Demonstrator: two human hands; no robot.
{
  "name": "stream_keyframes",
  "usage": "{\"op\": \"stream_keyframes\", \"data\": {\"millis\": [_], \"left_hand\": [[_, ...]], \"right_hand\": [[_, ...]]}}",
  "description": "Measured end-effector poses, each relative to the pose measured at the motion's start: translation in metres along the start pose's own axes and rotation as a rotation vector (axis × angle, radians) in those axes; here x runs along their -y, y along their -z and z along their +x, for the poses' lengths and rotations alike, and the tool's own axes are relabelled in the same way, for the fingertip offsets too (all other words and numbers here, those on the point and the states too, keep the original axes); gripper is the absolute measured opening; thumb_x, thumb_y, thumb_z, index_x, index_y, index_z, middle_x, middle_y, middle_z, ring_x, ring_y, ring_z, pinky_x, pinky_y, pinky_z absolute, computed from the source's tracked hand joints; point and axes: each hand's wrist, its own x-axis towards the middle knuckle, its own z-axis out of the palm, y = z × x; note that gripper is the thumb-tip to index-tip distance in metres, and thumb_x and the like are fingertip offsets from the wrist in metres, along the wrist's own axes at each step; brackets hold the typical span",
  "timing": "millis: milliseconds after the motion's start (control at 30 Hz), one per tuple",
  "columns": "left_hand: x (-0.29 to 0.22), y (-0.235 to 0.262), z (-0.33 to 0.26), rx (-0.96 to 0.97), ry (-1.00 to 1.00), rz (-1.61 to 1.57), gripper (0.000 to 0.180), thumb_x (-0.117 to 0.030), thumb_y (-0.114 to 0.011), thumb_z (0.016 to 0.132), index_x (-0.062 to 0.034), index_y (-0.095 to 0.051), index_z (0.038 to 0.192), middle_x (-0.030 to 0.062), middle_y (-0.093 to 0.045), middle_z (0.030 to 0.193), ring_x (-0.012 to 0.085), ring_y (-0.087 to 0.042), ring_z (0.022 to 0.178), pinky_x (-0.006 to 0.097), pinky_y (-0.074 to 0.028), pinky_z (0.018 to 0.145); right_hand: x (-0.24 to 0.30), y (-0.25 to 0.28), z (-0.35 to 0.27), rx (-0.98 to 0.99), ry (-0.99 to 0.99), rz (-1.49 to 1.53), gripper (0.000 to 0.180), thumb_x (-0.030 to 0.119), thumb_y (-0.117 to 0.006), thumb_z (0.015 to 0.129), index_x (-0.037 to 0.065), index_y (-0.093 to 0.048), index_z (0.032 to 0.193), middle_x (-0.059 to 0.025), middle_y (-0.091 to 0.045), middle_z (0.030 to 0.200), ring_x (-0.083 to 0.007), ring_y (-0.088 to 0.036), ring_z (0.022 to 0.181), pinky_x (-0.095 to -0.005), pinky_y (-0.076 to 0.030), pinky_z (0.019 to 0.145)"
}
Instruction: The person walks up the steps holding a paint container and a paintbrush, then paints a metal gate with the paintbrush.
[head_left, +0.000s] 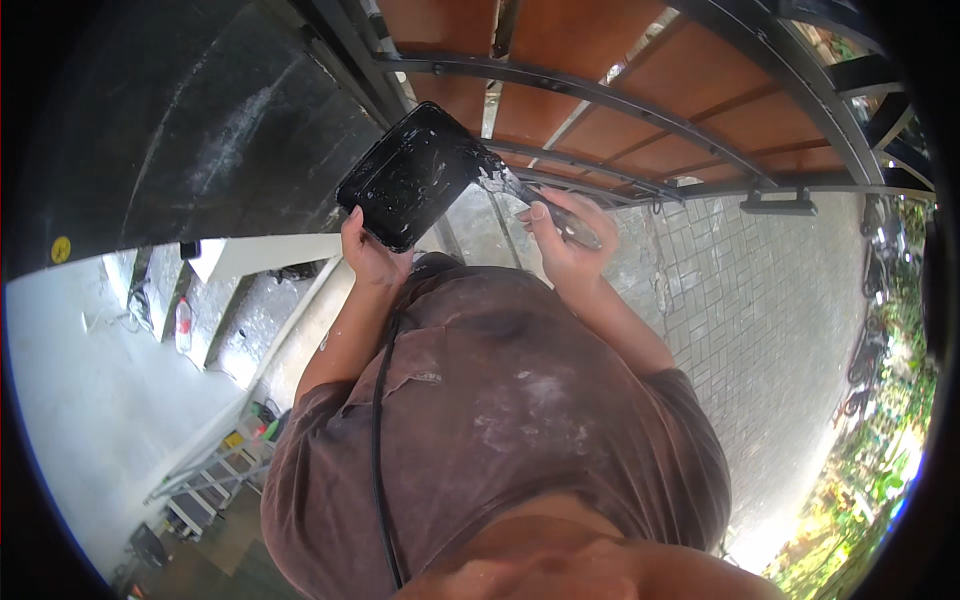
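My left hand [374, 256] grips the lower edge of a black rectangular paint tray [415, 172], thumb on the near rim. Wet, glossy black paint coats the inside of the tray. From the right, my right hand [574, 245] closes its fingers round the handle of a paintbrush [508, 184]. Pale, paint-smeared metal shows between the handle and the bristles. The dark brush head lies against the tray's right side, and where tray and bristles part is hard to make out.
A gate with brown panels [560, 105] and a black metal frame [600, 95] stands ahead. At left is a dark scuffed panel [190, 130]. Behind it are steps with a plastic bottle [183, 325] and a ladder [210, 490]. Paving [760, 290] stretches right toward plants [890, 430].
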Motion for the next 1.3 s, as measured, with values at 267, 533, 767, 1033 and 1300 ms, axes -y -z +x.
{"op": "stream_keyframes", "data": {"millis": [267, 533, 767, 1033, 1300], "left_hand": [[-0.084, 0.063, 0.044, 0.161, 0.121, -0.015, 0.059, -0.040, -0.051, 0.092, -0.0081, -0.051, 0.142, 0.0139, -0.057, 0.141, 0.0343, -0.053, 0.131, 0.053, -0.039, 0.112], [-0.118, 0.081, 0.075, 0.176, 0.278, -0.127, 0.059, -0.037, -0.052, 0.090, -0.0026, -0.053, 0.138, 0.0140, -0.058, 0.139, 0.0307, -0.055, 0.130, 0.047, -0.040, 0.112], [-0.103, 0.107, 0.096, 0.173, 0.209, -0.075, 0.062, -0.040, -0.052, 0.089, -0.0041, -0.052, 0.140, 0.0135, -0.057, 0.140, 0.0310, -0.054, 0.131, 0.047, -0.039, 0.112], [-0.083, 0.129, 0.117, 0.090, 0.220, 0.018, 0.066, -0.048, -0.054, 0.085, -0.0102, -0.053, 0.140, 0.0102, -0.058, 0.139, 0.0305, -0.055, 0.129, 0.049, -0.044, 0.108], [-0.080, 0.156, 0.109, 0.052, 0.253, 0.035, 0.064, -0.048, -0.056, 0.085, -0.0124, -0.054, 0.139, 0.0075, -0.059, 0.138, 0.0287, -0.056, 0.128, 0.049, -0.045, 0.106]], "right_hand": [[0.005, -0.121, -0.019, -0.086, -0.119, -0.059, 0.022, -0.004, -0.078, 0.078, -0.002, -0.072, 0.099, -0.0158, -0.074, 0.086, -0.0203, -0.072, 0.069, -0.0277, -0.055, 0.064], [0.014, -0.170, -0.017, -0.179, 0.049, -0.288, 0.026, -0.005, -0.080, 0.074, -0.003, -0.072, 0.099, -0.0169, -0.074, 0.087, -0.0223, -0.073, 0.075, -0.0287, -0.057, 0.068], [-0.006, -0.178, -0.006, -0.225, 0.045, -0.295, 0.028, -0.005, -0.081, 0.074, -0.002, -0.073, 0.101, -0.0160, -0.075, 0.090, -0.0207, -0.073, 0.076, -0.0281, -0.056, 0.069], [-0.049, -0.200, 0.012, -0.312, 0.078, -0.289, 0.027, -0.002, -0.082, 0.074, 0.001, -0.075, 0.100, -0.0148, -0.075, 0.089, -0.0218, -0.073, 0.077, -0.0282, -0.056, 0.071], [-0.088, -0.225, 0.020, -0.291, 0.072, -0.217, 0.027, -0.001, -0.082, 0.075, 0.002, -0.074, 0.101, -0.0141, -0.075, 0.089, -0.0216, -0.072, 0.076, -0.0288, -0.055, 0.070]]}}
